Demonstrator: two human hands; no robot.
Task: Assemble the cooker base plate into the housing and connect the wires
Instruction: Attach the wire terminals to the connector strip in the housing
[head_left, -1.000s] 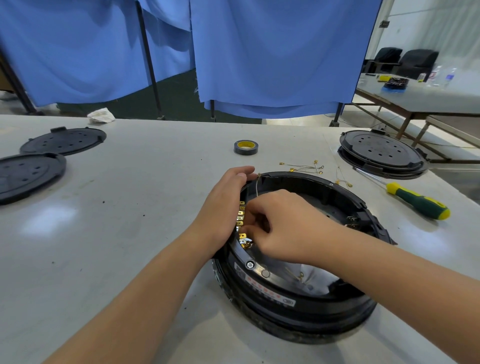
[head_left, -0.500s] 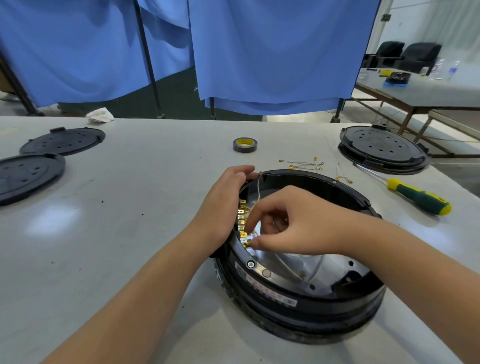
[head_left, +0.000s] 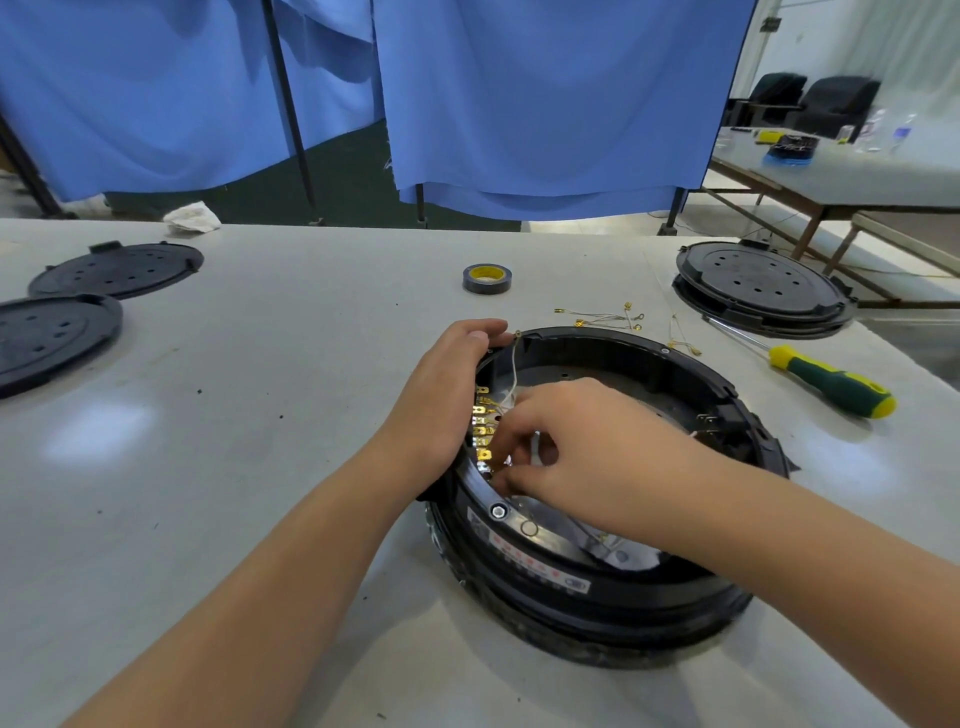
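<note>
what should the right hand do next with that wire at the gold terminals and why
Probably ease the wire end onto one of the gold terminals. The right hand has its fingers curled at the lower end of the row inside the housing, a thin wire trails up over the rim, and the left hand grips the rim to steady it. Whether the end is already seated is hidden.
</note>
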